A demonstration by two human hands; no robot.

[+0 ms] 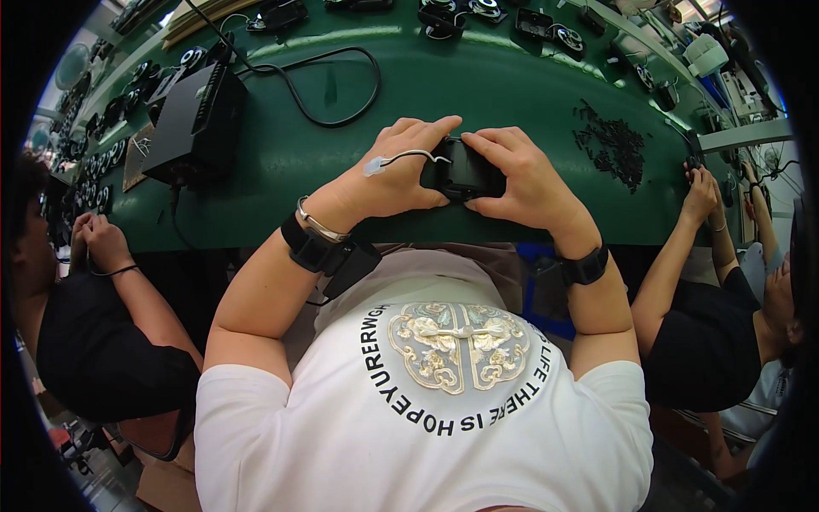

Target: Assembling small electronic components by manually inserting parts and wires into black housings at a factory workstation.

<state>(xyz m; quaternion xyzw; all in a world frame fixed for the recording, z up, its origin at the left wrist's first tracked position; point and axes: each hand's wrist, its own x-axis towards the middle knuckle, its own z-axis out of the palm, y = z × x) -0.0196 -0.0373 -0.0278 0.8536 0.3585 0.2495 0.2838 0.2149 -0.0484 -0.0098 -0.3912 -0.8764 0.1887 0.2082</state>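
At the far left, we are finding a co-worker's hand (107, 245) raised at the edge, what it is holding too small to tell. Beside it, a boxy black device (198, 124) with slotted vents is sitting at an angle, and a smooth black cable (376, 85) is curling in a loop to its right.

Moving to the middle, we are seeing the person's left hand (388, 175), a shiny metal bracelet (319, 224) circling its wrist, its fingers grasping the left side of a black casing (469, 173). The casing is blocky and looking like plastic; we are not making out whether it is touching the surface below. A thin pale wire (416, 154) is arching from it over the left hand, ending in a translucent connector (374, 166). The right hand (525, 179) is grasping the casing's right side, thumb near, fingers beyond.

Farther right, short black sticks (611, 145) are lying in a loose, jumbled heap, and another co-worker's hand (702, 193) is working near the edge.

The surface (294, 175) is spreading out dark green, smooth and faintly glossy, reflecting streaks of light. Along its far side, round speaker parts (569, 38) are lying with black housings (534, 23) in the cluttered workroom.
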